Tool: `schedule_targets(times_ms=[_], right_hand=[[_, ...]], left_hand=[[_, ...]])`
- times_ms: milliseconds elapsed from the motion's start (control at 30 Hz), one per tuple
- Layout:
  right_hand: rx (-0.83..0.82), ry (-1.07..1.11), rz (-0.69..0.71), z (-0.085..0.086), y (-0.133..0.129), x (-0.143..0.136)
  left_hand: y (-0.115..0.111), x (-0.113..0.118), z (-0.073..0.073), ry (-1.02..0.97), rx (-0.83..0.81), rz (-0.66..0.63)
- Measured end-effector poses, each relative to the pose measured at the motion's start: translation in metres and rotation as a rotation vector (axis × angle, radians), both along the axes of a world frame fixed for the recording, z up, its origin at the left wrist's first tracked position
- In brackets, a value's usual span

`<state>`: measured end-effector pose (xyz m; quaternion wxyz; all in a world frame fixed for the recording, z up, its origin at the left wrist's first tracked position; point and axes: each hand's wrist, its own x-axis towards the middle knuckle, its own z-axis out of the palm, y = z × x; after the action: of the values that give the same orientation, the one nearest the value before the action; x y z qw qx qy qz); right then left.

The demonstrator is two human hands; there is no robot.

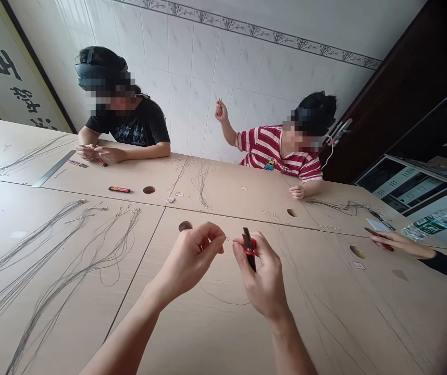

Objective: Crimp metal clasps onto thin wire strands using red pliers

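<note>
My left hand (198,252) is closed in a pinch, and a tiny metal ring (227,239) shows at its fingertips. Facing it, my right hand (264,276) is wrapped round red-handled pliers (250,250), whose dark jaws point up and away from me. The right thumb and forefinger come close to the ring; whether they hold something small between them cannot be made out. A thin dark cord (223,301) curves below and between both hands, over the wooden table (192,338).
Bundles of dark cords (51,245) lie at the left, more (200,182) beyond my hands. A red lighter (119,189) is near a round hole (149,190). Two people sit opposite; another person's hand (399,244) and a plastic bottle (436,221) are at the right.
</note>
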<state>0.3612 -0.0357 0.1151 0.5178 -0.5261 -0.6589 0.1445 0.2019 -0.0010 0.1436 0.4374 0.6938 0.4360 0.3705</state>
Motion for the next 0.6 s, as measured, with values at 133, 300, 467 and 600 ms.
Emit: schedule_targets(times_ms=[133,300,467,600], right_hand=[[-0.001,0.000,0.000,-0.0007,0.0012,0.0011],[-0.016,-0.002,0.017,0.0010,-0.0001,0.0023],[-0.016,-0.009,0.007,0.0039,-0.0024,0.0034],[-0.015,0.005,0.019,0.0054,-0.0046,0.0017]], left_hand=[[-0.0002,0.0004,-0.0003,0.002,-0.004,-0.010],[0.0011,-0.0004,-0.0005,-0.038,0.008,-0.019],[-0.0007,-0.0039,0.0017,-0.047,0.013,-0.016],[-0.0025,-0.0075,0.0045,-0.049,0.024,0.001]])
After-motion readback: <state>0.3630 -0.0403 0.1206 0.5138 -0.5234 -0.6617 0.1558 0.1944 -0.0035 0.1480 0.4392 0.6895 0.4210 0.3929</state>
